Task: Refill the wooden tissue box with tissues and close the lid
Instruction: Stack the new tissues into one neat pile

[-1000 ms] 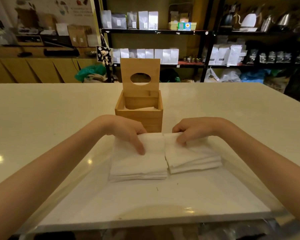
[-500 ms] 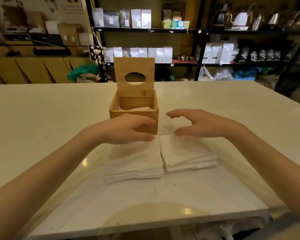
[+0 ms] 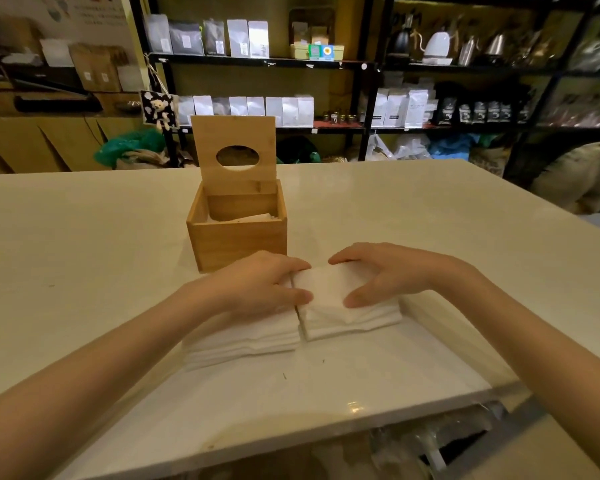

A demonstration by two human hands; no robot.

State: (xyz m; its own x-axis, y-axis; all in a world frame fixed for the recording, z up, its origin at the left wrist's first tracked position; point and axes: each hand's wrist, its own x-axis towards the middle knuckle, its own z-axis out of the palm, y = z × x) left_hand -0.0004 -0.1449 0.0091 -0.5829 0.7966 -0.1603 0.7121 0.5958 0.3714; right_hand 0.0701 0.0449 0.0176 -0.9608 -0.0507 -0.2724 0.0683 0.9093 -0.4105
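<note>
A square wooden tissue box (image 3: 238,239) stands on the white table with its lid (image 3: 235,151) swung upright; the lid has an oval hole. A few white tissues lie low inside the box. Just in front of it sit two stacks of folded white tissues: the left stack (image 3: 246,341) and the right stack (image 3: 352,317). My left hand (image 3: 257,285) and my right hand (image 3: 381,275) clasp the top tissues of the right stack from either side, thumbs near me, fingers on the far edge. The pinched tissues bulge slightly between the hands.
The white table (image 3: 84,244) stretches wide left and right; its near edge (image 3: 291,441) is close to me. Dark shelves (image 3: 264,60) with white pouches and kettles stand behind the table. A green bag (image 3: 132,147) lies on the floor at the back left.
Both hands have moved from resting on separate stacks to gripping a bundle on the right stack between them. The view has shifted a little.
</note>
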